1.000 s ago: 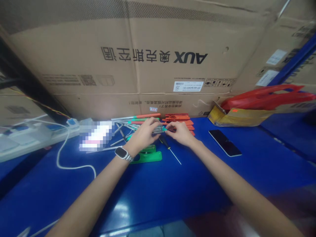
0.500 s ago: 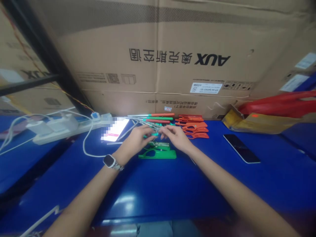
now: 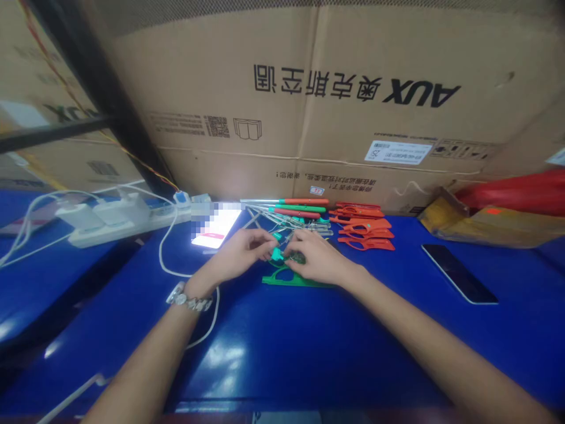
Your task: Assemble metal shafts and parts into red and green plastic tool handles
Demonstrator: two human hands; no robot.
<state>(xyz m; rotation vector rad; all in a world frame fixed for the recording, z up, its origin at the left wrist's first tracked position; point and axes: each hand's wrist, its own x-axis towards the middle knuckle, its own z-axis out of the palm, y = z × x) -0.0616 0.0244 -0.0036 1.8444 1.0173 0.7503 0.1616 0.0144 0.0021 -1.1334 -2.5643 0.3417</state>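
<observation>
**Inspector One:** Findings at the work point, twelve o'clock being the cardboard box (image 3: 309, 112). The small turquoise piece (image 3: 277, 254) sits between your two sets of fingertips, over the blue table (image 3: 282, 341). Your left hand (image 3: 244, 252) is at its nine o'clock side, thumb and forefinger appearing to pinch it.

**Inspector Two:** And your right hand (image 3: 318, 256), at three o'clock?

**Inspector One:** Its fingertips are bent in against the near edge of the piece. Whether they grip it, or only steady it, I cannot tell; your own knuckles hide the contact.

**Inspector Two:** Recommendation: let your left pinch carry the piece and your right fingertips make the fine adjustments. Low over the table seems the right height, since so small a part could easily slip.

**Inspector One:** Noted nearby: a green shell (image 3: 300, 283) at five o'clock, partly under your right hand; orange shells (image 3: 374, 226) between two and three; handled metal rods (image 3: 304, 208) at about one.

**Inspector Two:** Mind your right wrist over that green shell; a nudge could shift it. Turning your knuckles outward slightly should open your sightline to the piece.
</observation>
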